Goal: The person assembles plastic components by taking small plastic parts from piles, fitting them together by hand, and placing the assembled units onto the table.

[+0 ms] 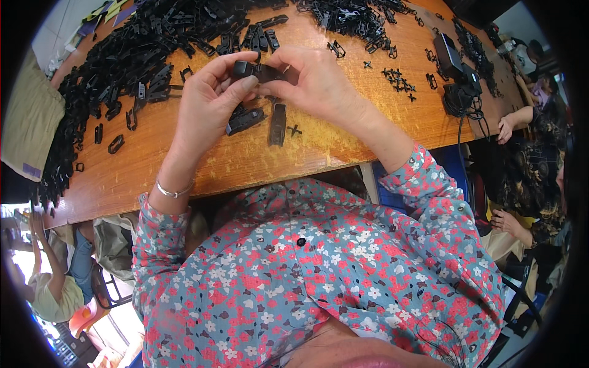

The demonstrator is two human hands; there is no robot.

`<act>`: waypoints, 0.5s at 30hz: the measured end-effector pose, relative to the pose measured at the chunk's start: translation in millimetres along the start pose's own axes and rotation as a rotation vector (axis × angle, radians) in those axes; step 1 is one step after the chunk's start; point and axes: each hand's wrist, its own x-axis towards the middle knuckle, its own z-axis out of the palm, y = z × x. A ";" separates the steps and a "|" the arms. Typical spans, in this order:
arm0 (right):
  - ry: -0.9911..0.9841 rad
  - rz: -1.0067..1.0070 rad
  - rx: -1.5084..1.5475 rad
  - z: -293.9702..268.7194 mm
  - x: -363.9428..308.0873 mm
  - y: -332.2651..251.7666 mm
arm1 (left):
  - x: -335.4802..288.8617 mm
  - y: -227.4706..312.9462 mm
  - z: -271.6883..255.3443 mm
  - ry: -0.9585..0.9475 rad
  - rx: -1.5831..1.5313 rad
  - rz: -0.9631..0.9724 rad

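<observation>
Both my hands are raised over the wooden table, closed by their fingertips on a dark black plastic part [265, 73]. My left hand [211, 92] pinches its left end between thumb and fingers. From the other side, my right hand [316, 83] grips the right end, partly covering it. Just below my hands lie two more black plastic pieces: a long narrow one [277, 127] and a wider one [245, 120] under my left fingers. A small black cross-shaped piece [295, 130] rests beside the narrow one.
A big heap of black plastic parts [153, 37] spreads over the table's [215, 175] left and far side. Small black frames [350, 18] pile farther back. Several cross pieces [397, 81] lie right of my hands, near a black box [448, 55] with coiled cable [459, 101]. Other people sit at both sides.
</observation>
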 end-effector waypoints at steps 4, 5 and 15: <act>0.135 -0.108 -0.185 4.8 -5.9 -5.1 | -1.6 -3.2 21.3 0.108 -0.006 0.125; 0.154 -0.102 -0.193 6.8 -6.8 -7.9 | -2.2 -2.9 22.1 0.097 -0.008 0.123; 0.220 -0.017 0.062 41.7 -20.2 19.7 | -6.8 -18.8 27.3 0.117 0.157 0.089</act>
